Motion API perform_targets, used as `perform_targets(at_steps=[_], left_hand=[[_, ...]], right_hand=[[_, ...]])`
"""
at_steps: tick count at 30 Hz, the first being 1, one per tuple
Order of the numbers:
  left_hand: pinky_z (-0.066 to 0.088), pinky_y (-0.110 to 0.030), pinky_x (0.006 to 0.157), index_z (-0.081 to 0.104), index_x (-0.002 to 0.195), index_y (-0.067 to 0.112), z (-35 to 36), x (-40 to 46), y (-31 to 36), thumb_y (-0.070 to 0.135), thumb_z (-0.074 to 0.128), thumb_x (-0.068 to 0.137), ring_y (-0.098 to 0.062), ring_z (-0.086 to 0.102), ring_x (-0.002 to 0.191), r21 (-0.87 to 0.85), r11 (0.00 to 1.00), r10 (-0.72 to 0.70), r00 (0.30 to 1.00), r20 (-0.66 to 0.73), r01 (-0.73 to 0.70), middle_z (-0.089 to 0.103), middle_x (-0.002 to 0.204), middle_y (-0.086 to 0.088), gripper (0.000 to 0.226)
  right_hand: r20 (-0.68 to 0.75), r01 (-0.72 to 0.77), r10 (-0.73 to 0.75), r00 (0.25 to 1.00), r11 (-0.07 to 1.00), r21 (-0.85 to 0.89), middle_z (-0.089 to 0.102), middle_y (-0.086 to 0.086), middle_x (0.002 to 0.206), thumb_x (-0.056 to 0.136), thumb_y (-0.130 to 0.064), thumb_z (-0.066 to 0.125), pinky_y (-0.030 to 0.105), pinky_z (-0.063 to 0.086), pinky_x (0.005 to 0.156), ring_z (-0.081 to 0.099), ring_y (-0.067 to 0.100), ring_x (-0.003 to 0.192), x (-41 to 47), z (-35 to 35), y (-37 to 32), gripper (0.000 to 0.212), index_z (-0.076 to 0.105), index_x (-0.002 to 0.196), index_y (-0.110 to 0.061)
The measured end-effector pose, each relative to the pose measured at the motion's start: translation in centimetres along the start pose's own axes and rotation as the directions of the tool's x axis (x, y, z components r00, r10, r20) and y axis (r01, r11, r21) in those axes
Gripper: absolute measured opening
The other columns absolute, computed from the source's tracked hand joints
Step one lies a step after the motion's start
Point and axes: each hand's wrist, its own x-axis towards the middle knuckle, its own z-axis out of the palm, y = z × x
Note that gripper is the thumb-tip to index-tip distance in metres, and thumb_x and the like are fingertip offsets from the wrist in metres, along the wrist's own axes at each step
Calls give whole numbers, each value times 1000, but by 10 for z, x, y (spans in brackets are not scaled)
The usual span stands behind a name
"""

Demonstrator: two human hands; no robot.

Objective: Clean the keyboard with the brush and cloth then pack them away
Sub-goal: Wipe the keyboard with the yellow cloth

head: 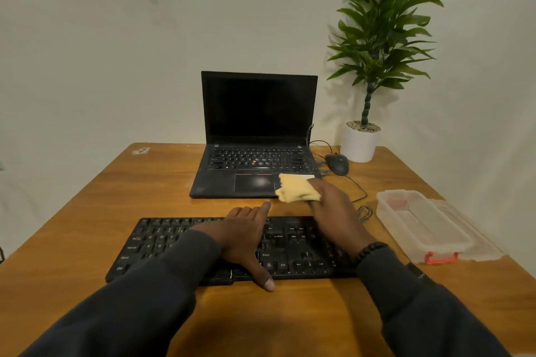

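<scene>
Plain pale wall stood behind a wooden table (87, 211), with an open, dark laptop (255, 136) at the far middle. Nearest the person lay the black keyboard (162, 243), square to the table's front edge. The left hand (246, 240) pressed flat across its middle, fingers spread and closed on nothing, the thumb hooked over the near edge and the fingertips reaching just past the far edge; it seemed to be pinning the board. To its right, the right hand (333, 211) was raised over the keyboard's far right corner, its fingers bunched around a crumpled yellow cloth (295, 188) that showed in front of the laptop's palm rest. That hand was motion-blurred, so how tightly it gripped I could not tell. Farther right were a mouse (338, 164) with its trailing cable, a potted plant (359, 139), and a clear plastic box (420, 226) sitting on or beside its lid, open, with a red clip at its near end. No brush was visible.

The step looked like wiping. To do it well, the cloth would best be flattened under the fingers, drawn along the key rows in one direction, with the left hand shifting aside so the covered middle keys also get wiped.
</scene>
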Motion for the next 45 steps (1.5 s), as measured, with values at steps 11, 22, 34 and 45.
perform_targets(at_steps=[11,22,34,45], left_hand=[[8,-51,123,-24,153,15,5,3,-9,83,70,59,-32,-1,152,7,1000,-7,1000,21,7,-7,166,-7,150],[8,-52,123,-26,153,18,0,0,-5,78,73,60,-33,-2,152,-8,1000,-16,999,34,16,-7,167,-7,149],[3,-54,121,-28,152,23,-1,4,12,76,75,63,-32,-13,151,7,999,36,997,66,-37,-19,165,0,146],[-1,-46,121,-21,155,15,0,15,30,76,70,69,-32,-3,152,11,997,74,997,-2,-74,-8,166,-9,139]], right_hand=[[351,330,-208,913,882,-336,60,-5,124,86,3,55,27,45,99,53,11,116,-11,-4,29,43,65,120,-21],[87,-71,77,993,995,-71,69,-6,105,97,-20,54,29,49,81,63,14,100,-12,-37,26,19,69,106,-26],[327,-258,663,674,-204,944,68,15,106,94,-10,60,55,52,85,65,32,101,-49,-43,-4,14,55,107,-11],[-207,-220,133,969,847,-484,60,4,119,90,-13,61,29,51,86,56,18,105,-66,-23,12,29,60,119,-13]])
